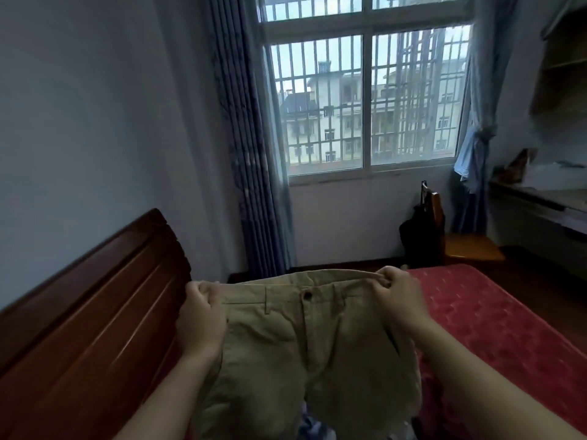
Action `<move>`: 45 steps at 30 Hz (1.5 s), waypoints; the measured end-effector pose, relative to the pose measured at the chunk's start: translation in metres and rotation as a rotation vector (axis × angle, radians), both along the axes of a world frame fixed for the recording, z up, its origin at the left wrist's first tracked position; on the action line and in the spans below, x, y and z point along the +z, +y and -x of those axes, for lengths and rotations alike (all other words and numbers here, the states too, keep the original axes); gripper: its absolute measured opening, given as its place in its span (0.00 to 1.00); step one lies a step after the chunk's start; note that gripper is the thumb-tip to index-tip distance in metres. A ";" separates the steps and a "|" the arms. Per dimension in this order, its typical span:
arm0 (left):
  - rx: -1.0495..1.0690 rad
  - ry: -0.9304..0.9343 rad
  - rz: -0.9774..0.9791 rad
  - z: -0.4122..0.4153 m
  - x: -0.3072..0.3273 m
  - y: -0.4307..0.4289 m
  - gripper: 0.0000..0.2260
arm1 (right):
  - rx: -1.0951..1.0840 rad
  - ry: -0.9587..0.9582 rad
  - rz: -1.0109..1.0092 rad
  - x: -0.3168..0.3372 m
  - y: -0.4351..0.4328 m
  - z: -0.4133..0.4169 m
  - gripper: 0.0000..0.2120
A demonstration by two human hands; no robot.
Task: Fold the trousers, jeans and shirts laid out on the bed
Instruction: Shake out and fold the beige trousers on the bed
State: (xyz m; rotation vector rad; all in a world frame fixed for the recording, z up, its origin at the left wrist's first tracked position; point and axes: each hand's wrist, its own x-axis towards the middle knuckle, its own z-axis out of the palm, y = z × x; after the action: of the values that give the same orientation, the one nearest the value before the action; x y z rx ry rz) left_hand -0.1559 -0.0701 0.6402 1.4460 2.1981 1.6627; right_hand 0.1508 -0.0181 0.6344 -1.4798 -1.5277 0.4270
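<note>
A pair of khaki trousers (305,344) hangs in mid-air over the bed (495,328), held up by the waistband with the button front facing the camera. The left hand (201,315) has its grip closed on the left end of the waistband, the right hand (398,303) pinches the right end, and the band is stretched nearly level between them. The legs drop down out of the bottom of the view, where a bit of bluish cloth (313,427) shows under them; what it is cannot be told. The trousers hide most of the near part of the red bedspread. To the left stands the dark wooden headboard (95,312) against the wall. Far off are the barred window (365,103) with blue curtains (251,147), a wooden chair (463,242) with a dark bag (416,233) against it, and at far right a cluttered bench (540,201)
</note>
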 end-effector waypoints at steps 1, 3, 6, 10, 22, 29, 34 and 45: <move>-0.024 -0.022 -0.020 -0.009 -0.006 -0.004 0.07 | 0.004 0.035 -0.007 0.001 -0.006 0.011 0.05; -0.156 -0.067 -0.013 -0.033 -0.012 -0.010 0.08 | 0.114 0.115 0.010 0.003 -0.019 0.043 0.06; -0.421 -0.241 0.002 -0.071 -0.023 -0.016 0.06 | 0.381 0.151 0.089 0.004 -0.040 0.092 0.06; -0.561 -0.420 -0.003 -0.083 -0.042 -0.018 0.11 | 0.702 0.503 0.335 -0.005 -0.051 0.114 0.19; -0.600 0.260 -0.657 -0.042 0.216 -0.002 0.06 | 0.410 0.266 -0.545 0.148 0.010 0.071 0.29; -0.248 0.308 -0.675 -0.017 0.216 -0.004 0.10 | 0.325 0.383 -0.633 0.166 -0.024 0.107 0.22; -0.326 0.080 -0.747 -0.016 0.239 -0.023 0.23 | 0.259 0.416 -0.761 0.208 -0.042 0.101 0.21; -0.520 -0.023 -0.445 -0.062 0.070 -0.032 0.18 | 0.239 0.251 -0.278 0.132 -0.048 0.034 0.34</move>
State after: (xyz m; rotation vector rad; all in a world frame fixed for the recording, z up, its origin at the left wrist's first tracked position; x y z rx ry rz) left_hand -0.0940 -0.1026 0.7103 1.8650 1.3043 1.9983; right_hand 0.1164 -0.0660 0.7662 -0.9950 -1.4972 0.4971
